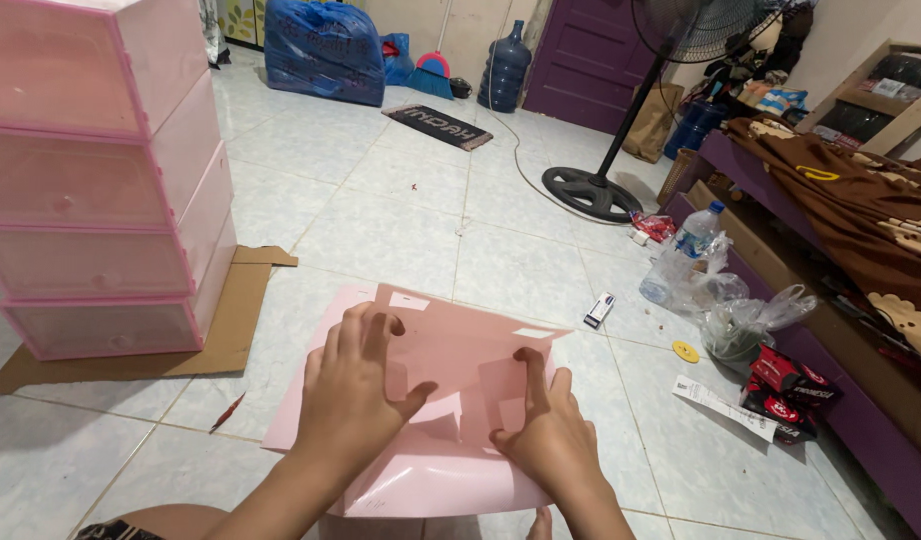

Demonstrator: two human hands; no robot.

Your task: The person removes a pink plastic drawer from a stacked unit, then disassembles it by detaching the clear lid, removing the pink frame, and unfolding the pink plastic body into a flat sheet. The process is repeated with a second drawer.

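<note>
Pale tiled floor (401, 220) bears a pink plastic sheet (451, 480) directly beneath both hands: left hand (353, 392) spread flat, right hand (547, 432) pressing its folded panel with forefinger extended.

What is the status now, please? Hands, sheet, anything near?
Left hand flat on pink sheet. Right hand pressing a flap, forefinger out. Pink drawers at left, clear of the sheet.

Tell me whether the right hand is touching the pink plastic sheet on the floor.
Touching. The head view shows the right hand pressed on the pink plastic sheet, its index finger flat along a folded flap with no gap visible.
</note>
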